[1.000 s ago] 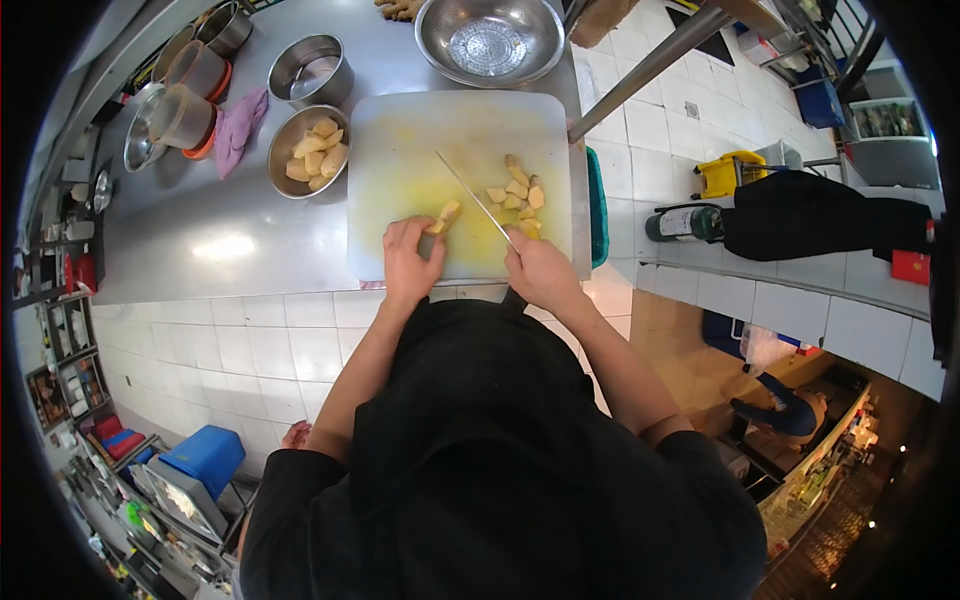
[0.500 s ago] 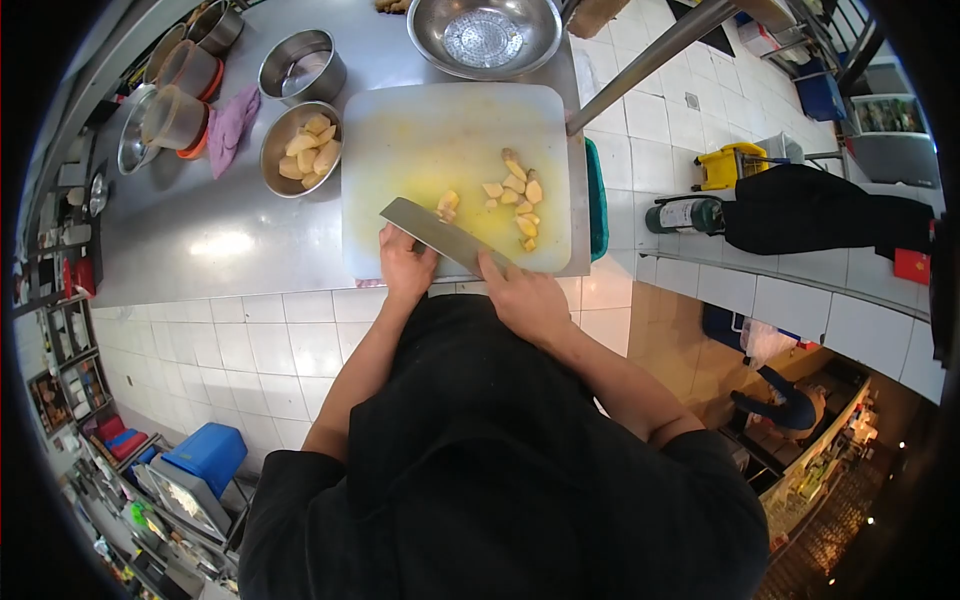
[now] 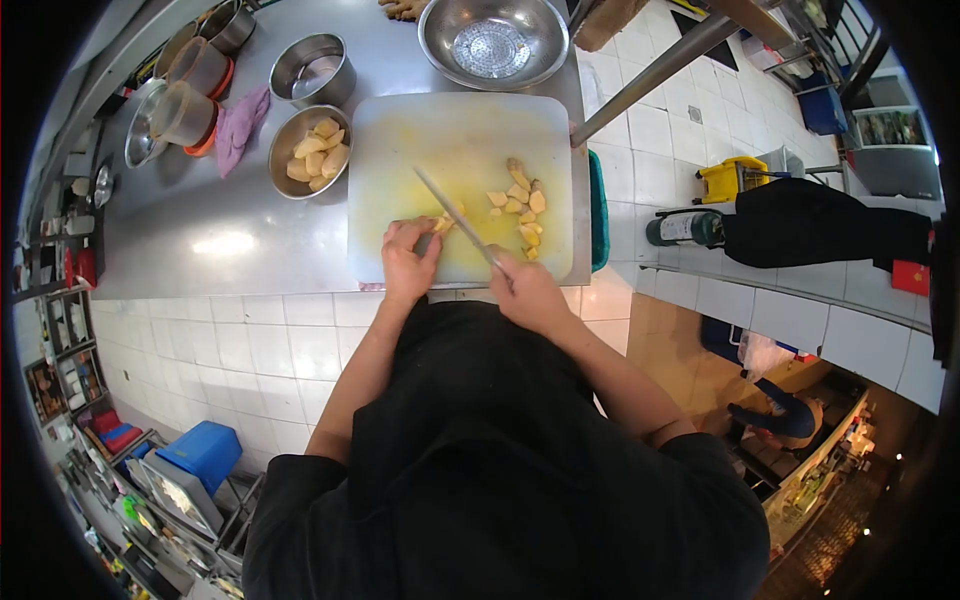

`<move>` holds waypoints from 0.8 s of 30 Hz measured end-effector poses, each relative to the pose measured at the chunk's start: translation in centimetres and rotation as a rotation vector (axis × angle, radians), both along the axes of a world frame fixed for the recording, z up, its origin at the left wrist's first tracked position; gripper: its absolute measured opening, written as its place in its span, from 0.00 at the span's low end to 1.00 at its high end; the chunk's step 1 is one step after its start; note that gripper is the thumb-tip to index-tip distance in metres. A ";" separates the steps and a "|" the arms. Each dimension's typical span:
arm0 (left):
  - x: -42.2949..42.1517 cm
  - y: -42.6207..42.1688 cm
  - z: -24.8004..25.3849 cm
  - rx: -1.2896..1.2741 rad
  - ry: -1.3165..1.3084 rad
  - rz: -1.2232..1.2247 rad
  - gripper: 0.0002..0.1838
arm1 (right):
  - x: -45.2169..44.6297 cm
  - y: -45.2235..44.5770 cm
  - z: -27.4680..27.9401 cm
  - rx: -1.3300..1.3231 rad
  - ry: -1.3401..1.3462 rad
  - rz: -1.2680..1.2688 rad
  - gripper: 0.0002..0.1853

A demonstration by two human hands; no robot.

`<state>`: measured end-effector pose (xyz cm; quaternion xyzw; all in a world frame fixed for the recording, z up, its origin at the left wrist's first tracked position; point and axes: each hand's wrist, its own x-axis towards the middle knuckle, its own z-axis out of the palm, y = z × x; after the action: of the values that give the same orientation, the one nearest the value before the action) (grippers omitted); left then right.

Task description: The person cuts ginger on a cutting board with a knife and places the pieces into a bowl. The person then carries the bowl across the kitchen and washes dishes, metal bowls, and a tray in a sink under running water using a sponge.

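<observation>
Ginger piece (image 3: pixel 446 222), at the centre of the frame, on the cutting board (image 3: pixel 390 130), under the left hand's (image 3: pixel 408 262) fingertips.
From my remote view, the left fingers are bunched, thumb opposed, pinching the piece; the right hand (image 3: pixel 532 292) has its fingers closed round the handle of a knife (image 3: pixel 440 195), blade tip pointing upper left. Chopped pieces (image 3: pixel 537 203) lie right of centre, already cut; larger pale pieces (image 3: pixel 335 160) in the steel bowl (image 3: pixel 280 182), left of the board, look peeled but unchopped. Top centre: knobbly root (image 3: pixel 403 10), apparently unpeeled, beside a wide basin (image 3: pixel 548 60).
</observation>
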<state>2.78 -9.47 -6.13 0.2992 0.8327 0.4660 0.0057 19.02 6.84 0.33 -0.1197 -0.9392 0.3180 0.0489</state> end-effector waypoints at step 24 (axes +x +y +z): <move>-2.6 -0.5 1.5 -0.024 -0.104 -0.197 0.11 | -2.9 2.8 -0.4 -1.013 -0.313 -0.189 0.12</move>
<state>0.20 -9.98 -4.66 0.3547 0.8034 0.4680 0.0982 16.15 9.59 -0.10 -0.2582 -0.6493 0.7040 -0.1271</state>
